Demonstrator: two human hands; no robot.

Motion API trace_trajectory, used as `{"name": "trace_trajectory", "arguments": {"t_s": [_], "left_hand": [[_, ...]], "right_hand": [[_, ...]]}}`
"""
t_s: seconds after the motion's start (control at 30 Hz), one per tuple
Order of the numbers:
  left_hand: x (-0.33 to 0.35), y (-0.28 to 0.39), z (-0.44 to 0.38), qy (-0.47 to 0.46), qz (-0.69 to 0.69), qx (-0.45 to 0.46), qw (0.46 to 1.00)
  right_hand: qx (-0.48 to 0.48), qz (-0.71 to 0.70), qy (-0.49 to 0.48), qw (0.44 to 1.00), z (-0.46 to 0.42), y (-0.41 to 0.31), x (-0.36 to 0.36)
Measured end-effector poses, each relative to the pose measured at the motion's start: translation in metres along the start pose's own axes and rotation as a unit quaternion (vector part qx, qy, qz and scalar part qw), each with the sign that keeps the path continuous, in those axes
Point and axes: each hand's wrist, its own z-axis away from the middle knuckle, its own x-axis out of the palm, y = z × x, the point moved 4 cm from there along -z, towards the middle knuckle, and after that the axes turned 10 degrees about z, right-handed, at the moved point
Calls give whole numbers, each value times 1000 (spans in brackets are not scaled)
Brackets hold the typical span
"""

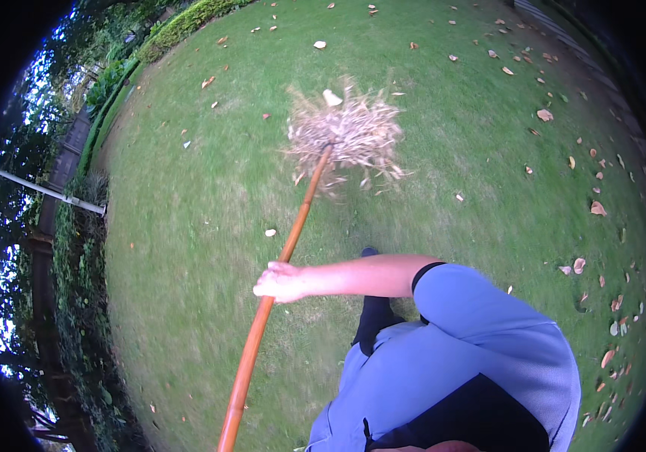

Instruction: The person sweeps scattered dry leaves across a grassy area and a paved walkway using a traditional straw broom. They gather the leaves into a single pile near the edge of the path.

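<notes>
My right hand (280,282) is shut around a long orange-brown wooden or bamboo pole (248,344), with my bare forearm reaching across from the right. The pole slants from the bottom edge up to a spread bundle of pale, dry twigs (357,133), like a broom head, lying on the grass and blurred. A pale leaf (331,98) shows at the bundle's far edge. The pole's lower end runs out of the picture. My left hand is out of view; a strip of skin at the bottom edge is too small to identify.
Fallen leaves (598,208) dot the lawn (187,316), thickest along the right side. A low clipped hedge (187,28) borders the upper left. Shrubs, a dark fence and a white pole (46,190) stand at the left. My dark shoe (370,251) is just beyond my forearm.
</notes>
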Motion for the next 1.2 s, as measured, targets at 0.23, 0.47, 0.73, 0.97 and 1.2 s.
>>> {"name": "trace_trajectory", "arguments": {"t_s": [0.23, 0.47, 0.73, 0.97, 1.2], "left_hand": [[73, -210, 25, -110, -268, -25, 957], [122, -446, 4, -68, 12, -325, 943], [211, -651, 192, -91, 94, -669, 731], [286, -707, 167, -14, 147, -606, 782], [452, -649, 159, -168, -12, -319, 933]], "right_hand": [[111, -38, -74, 990, 43, 190, 23], [345, 17, -14, 938, 228, 313, -23], [661, 79, -286, 689, 537, 304, -131], [694, 84, -238, 674, 634, 295, -193], [637, -21, -36, 770, 601, 328, -177]]}}
